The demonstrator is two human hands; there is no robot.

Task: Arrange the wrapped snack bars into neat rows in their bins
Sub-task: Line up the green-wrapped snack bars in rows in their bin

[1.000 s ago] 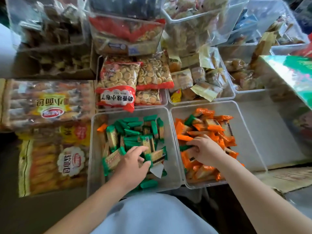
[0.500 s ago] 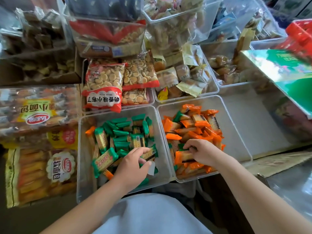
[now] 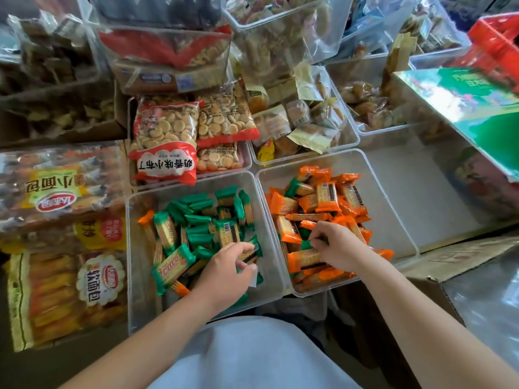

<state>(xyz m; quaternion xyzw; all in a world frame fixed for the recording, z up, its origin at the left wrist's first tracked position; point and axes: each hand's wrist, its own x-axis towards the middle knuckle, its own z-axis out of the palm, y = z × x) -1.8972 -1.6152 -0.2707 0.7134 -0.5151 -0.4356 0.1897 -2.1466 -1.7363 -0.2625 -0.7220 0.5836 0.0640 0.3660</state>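
Two clear plastic bins sit side by side in front of me. The left bin (image 3: pixel 134 248) holds several green-wrapped snack bars (image 3: pixel 196 220) in a loose heap, with an orange bar (image 3: pixel 146 220) at its left side. The right bin (image 3: pixel 393 214) holds several orange-wrapped bars (image 3: pixel 325 197) and a stray green bar (image 3: pixel 297 188) at the back. My left hand (image 3: pixel 227 273) lies in the left bin, its fingers curled round a green bar (image 3: pixel 252 252). My right hand (image 3: pixel 339 245) is in the right bin and pinches a green bar (image 3: pixel 307 244) among the orange ones.
Bags of small round biscuits (image 3: pixel 165 141) fill the bin behind. Bread packs (image 3: pixel 61 192) lie at the left. More clear bins of wrapped cakes (image 3: pixel 303 122) stand at the back. A green box (image 3: pixel 471 108) overhangs an empty bin (image 3: pixel 438 175) at the right.
My right hand has closed its fingertips on a green bar among the orange ones. My left hand has curled tighter on a green bar. The camera has shifted a little.
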